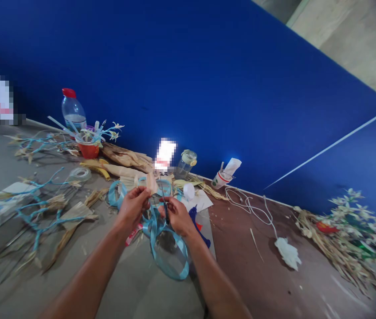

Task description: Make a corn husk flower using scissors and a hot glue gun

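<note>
My left hand point(134, 204) pinches a small tan piece of dried husk point(150, 181) above the table. My right hand point(178, 216) is closed round the handles of dark scissors point(164, 204), their blades pointing up toward the husk piece. Loops of light blue ribbon point(170, 248) hang and lie beneath both hands. A blue glue gun point(197, 223) lies just right of my right hand.
Blue-wrapped twigs with husk flowers point(41, 208) lie at left. A water bottle point(72, 110), a red cup of stems point(88, 148), a tape roll point(80, 173), a jar point(186, 163), a paper cup point(223, 176), a white cable point(257, 210) and a pile of husk flowers point(347, 230) lie about. A blue wall point(208, 79) stands behind.
</note>
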Action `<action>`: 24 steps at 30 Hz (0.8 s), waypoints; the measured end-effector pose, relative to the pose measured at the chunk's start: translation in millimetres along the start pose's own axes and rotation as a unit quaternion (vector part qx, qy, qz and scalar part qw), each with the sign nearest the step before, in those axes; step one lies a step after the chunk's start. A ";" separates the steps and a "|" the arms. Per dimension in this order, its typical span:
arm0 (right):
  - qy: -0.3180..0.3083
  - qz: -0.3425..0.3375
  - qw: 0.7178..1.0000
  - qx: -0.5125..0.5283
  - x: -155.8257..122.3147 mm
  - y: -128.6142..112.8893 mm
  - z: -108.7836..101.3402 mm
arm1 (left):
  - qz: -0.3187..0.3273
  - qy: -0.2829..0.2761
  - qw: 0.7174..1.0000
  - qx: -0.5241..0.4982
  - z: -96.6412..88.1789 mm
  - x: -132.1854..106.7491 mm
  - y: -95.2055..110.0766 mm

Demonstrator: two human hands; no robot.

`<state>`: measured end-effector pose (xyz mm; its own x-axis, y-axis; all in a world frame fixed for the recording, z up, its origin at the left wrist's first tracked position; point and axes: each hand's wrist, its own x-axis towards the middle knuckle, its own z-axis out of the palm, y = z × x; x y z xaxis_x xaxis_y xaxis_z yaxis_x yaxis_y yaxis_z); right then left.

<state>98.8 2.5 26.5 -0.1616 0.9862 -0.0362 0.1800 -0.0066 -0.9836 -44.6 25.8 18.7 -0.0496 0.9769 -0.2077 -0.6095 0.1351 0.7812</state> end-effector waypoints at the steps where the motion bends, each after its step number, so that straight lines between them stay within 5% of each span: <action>1: -0.011 -0.011 1.000 -0.023 -0.7 2.6 0.2 | 0.001 0.012 1.000 -0.011 0.3 0.0 2.5; 10: -0.040 -0.065 0.982 -0.175 -7.6 13.3 7.1 | 0.019 0.044 0.998 -0.039 -0.5 2.3 4.7; 24: -0.051 -0.043 0.996 -0.062 -6.2 15.5 17.4 | 0.003 0.014 1.000 -0.011 3.5 -1.9 -1.8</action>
<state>85.7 -6.6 8.4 -0.2776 0.9604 0.0225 0.2781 0.1028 -0.9550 -40.6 24.3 19.8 -0.0749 0.9727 -0.2195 -0.6265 0.1254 0.7693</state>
